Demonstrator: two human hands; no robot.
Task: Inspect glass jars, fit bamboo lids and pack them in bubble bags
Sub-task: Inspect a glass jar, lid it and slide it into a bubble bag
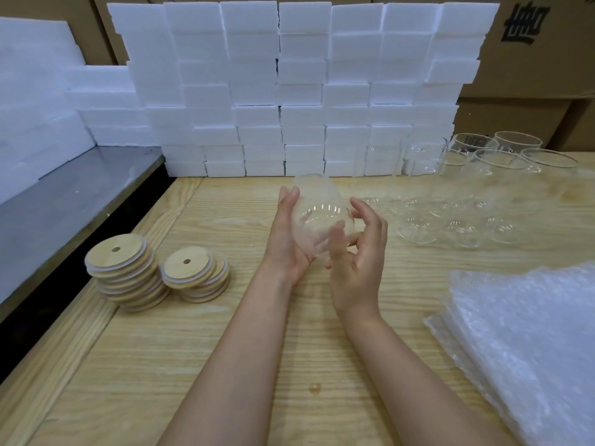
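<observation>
The glass jar (317, 220) is bare, with no lid and no bag, so the work seems to be at inspection. Nearest, the bubble bags (531, 349) lie stacked on the table (128, 365). Above it, the left grip (286, 243) cradles the jar on straight fingers while the right grip (357, 252) curls round its side. Beyond, bamboo lids (128, 262) in two stacks and more empty jars (467, 217) wait; no packed jar shows.

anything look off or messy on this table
Both lid stacks on the left lean: the tall stack and the short stack have lids offset sideways and tilted tops, so they could topple. A small brown spot marks the table near the front. The held jar looks whole, though blurred.
</observation>
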